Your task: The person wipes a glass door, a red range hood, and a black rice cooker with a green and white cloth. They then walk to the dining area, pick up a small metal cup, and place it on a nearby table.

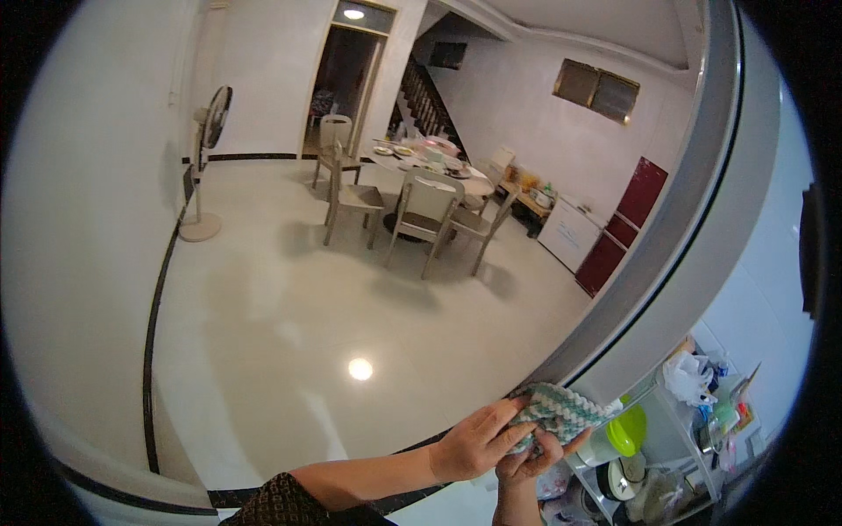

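Both my hands are at a green-and-white knitted-looking cloth [566,410], low and right of centre. It lies bunched against the lower part of a grey metal door frame [645,307]. My left hand [478,441] comes in from the left, its fingers bent and closed on the cloth's near-left edge. Just to the right, my right hand [537,458] grips the lower side of the same cloth, with its fingers curled. The two hands almost touch, and part of the cloth is hidden behind their fingers.
Right of the frame, a shelf rack [671,421] holds a lime-green bowl [626,430], a white plastic bag [688,379] and pots. Beyond the doorway stand a dish-laden round table [478,182], several chairs [428,206], a standing fan [202,226] and a dark red fridge [601,263].
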Available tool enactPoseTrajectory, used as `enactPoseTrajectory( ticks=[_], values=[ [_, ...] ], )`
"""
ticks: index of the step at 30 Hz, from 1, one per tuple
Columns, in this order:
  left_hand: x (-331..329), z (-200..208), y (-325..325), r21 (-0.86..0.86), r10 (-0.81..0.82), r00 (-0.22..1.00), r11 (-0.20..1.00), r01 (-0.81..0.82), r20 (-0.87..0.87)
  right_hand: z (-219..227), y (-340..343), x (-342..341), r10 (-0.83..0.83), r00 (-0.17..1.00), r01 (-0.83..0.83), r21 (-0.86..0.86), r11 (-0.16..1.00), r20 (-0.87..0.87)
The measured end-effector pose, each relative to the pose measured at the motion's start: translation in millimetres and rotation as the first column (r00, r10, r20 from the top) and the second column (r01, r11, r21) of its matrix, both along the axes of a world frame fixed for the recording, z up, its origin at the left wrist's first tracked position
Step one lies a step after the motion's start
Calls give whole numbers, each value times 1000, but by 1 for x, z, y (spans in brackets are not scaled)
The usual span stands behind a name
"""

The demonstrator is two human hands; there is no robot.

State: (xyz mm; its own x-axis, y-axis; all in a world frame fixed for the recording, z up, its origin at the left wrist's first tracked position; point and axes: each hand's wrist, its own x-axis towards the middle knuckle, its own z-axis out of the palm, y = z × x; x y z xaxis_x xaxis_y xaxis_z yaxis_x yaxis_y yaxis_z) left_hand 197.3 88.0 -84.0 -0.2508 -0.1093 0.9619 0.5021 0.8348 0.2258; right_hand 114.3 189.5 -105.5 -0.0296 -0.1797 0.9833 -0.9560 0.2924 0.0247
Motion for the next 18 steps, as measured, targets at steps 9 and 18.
enactPoseTrajectory(
  ticks=[9, 18],
  values=[
    [2, 0, -31, -209, -361, 917, 896, 391, 167, -32, 32, 13, -235, 967, 237, -7, 971, 100],
    [-3, 40, -52, -419, -467, 882, 791, 445, 55, -11, 24, 36, -513, 858, 501, -240, 832, 13]
  ],
)
